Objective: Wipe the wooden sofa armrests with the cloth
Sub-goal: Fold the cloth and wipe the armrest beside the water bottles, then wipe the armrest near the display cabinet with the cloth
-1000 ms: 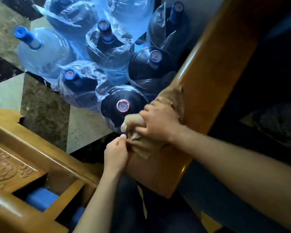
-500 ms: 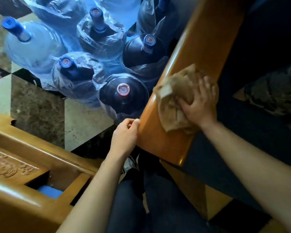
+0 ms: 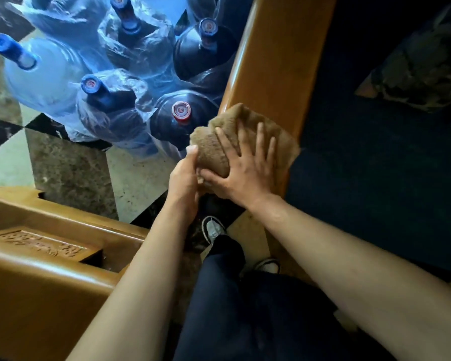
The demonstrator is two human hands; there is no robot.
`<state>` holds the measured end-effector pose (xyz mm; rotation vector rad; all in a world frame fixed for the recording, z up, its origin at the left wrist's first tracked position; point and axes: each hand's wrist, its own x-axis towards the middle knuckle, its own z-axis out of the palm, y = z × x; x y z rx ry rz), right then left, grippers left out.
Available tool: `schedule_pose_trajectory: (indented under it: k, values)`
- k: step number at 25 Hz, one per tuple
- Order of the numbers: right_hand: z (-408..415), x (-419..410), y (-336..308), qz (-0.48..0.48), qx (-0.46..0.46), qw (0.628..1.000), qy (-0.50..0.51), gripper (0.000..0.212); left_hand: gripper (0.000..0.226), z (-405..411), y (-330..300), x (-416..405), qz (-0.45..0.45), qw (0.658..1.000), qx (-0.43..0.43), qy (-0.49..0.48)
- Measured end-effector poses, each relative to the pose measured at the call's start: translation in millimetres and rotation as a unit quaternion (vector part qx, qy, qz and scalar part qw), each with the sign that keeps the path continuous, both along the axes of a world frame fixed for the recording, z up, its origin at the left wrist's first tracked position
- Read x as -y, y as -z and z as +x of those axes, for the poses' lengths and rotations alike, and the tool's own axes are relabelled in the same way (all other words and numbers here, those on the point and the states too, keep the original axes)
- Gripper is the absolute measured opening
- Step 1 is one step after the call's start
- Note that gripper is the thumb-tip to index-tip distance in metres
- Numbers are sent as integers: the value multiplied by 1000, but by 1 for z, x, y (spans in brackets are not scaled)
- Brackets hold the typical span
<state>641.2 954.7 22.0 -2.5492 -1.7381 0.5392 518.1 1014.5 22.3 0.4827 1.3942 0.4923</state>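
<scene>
A polished wooden armrest (image 3: 276, 61) runs from the top centre down to the middle of the view. A brown cloth (image 3: 219, 142) is draped over its near end. My right hand (image 3: 245, 165) lies flat on the cloth with fingers spread, pressing it onto the wood. My left hand (image 3: 184, 178) grips the cloth's left edge at the armrest's side, thumb up against the fabric. The armrest's near tip is hidden under the cloth and both hands.
Several large water bottles (image 3: 110, 100) in plastic bags stand on the tiled floor left of the armrest. A second carved wooden armrest (image 3: 42, 256) sits at lower left. A dark blue seat cushion (image 3: 375, 165) fills the right. My legs and shoes (image 3: 214, 230) are below.
My right hand slid the cloth back toward the armrest's near end and flattened on it. My left hand moved from the armrest's edge up to hold the cloth's left side.
</scene>
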Motion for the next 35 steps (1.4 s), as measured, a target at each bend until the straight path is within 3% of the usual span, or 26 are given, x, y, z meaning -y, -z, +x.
schedule_pose_trajectory:
  k: [3, 6, 8, 11, 13, 15, 17, 20, 22, 24, 25, 28, 30, 33, 35]
  values:
    - [21, 0, 5, 32, -32, 989, -144, 87, 42, 0, 2, 12, -4, 1000, 30, -2]
    - [40, 39, 7, 49, -29, 984, -171, 76, 62, 6, 1, 50, 41, 998, -22, -31]
    - [37, 76, 7, 75, -35, 988, -130, 63, 74, 20, -1, 89, 26, 996, -76, -39]
    - [19, 117, -1, 148, -80, 986, -12, 53, 45, 42, -7, 135, -55, 995, -54, -62]
    - [17, 140, -11, 162, -180, 964, 111, 57, 32, 49, -17, 153, -104, 994, 19, -18]
    - [20, 170, -26, 193, -338, 888, 244, 63, 44, 50, -36, 165, -130, 987, 64, 62]
    - [25, 205, -45, 227, -426, 813, 326, 70, 58, 51, -58, 180, -131, 976, 75, 159]
    - [41, 261, -87, 257, -526, 708, 395, 77, 46, 77, -97, 203, -142, 950, 103, 257]
    - [73, 299, -127, 320, -567, 596, 471, 77, 39, 113, -138, 225, -123, 926, 106, 340]
    - [111, 337, -155, 344, -581, 478, 562, 73, 50, 148, -173, 247, -109, 909, 103, 388]
    - [129, 355, -165, 343, -587, 448, 581, 73, 57, 167, -188, 255, -105, 897, 103, 416]
    - [163, 397, -181, 325, -663, 417, 531, 67, 63, 223, -212, 278, -106, 842, 115, 517]
    - [182, 428, -184, 349, -676, 415, 499, 63, 73, 265, -219, 298, -113, 798, 120, 579]
    - [213, 476, -203, 383, -567, 419, 596, 84, 73, 334, -226, 333, -107, 734, 151, 654]
    - [227, 518, -209, 431, -491, 362, 664, 96, 67, 376, -229, 369, -95, 685, 158, 705]
